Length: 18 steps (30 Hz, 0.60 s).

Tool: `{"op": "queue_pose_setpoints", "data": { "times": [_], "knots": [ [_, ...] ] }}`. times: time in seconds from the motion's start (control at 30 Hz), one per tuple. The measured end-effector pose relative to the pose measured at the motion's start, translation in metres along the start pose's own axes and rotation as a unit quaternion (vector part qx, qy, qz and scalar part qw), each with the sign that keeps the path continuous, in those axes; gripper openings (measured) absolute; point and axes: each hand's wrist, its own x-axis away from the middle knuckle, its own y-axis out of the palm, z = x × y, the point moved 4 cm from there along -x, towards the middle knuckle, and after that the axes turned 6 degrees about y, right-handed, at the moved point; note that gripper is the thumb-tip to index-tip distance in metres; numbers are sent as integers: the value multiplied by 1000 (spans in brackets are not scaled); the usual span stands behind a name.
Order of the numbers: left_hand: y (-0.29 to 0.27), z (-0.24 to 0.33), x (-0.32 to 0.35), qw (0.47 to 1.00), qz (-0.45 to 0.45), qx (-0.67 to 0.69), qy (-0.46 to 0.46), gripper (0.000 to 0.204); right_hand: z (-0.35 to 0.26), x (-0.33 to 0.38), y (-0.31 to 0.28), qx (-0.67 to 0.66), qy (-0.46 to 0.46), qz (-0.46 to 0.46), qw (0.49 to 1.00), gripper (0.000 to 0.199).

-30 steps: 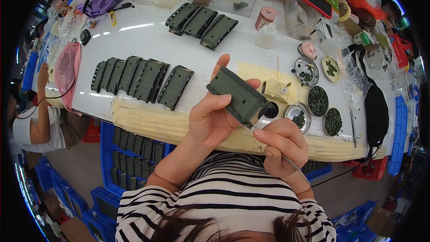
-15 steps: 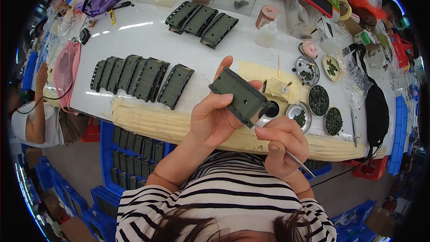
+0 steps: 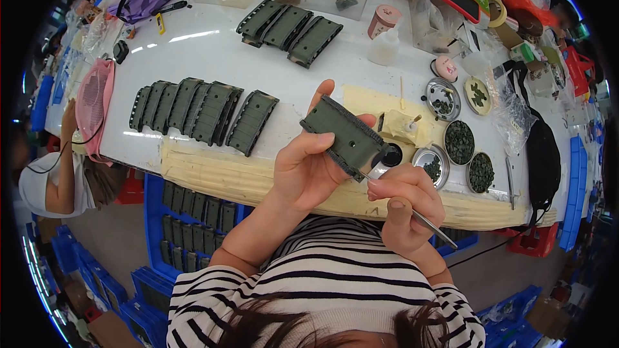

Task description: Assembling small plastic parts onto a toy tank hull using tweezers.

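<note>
Two hands work above the table edge. The left hand is clamped on a green plastic part, tilted so its end faces the right hand, which pinches a thin metal tool whose tip meets that end. Matching parts lie in a row, within reach.
</note>
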Motion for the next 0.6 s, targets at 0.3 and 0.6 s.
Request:
{"op": "queue_pose_setpoints", "data": {
  "times": [0.3,0.6],
  "knots": [
    [-1,-4,-2,1000,19,19,-15,64,2,-1,-2,-1,-6,6,1000,18],
    [9,-9,-5,952,97,277,-87,55,-2,4,-22,-103,-22,140,985,48]
  ]
}}
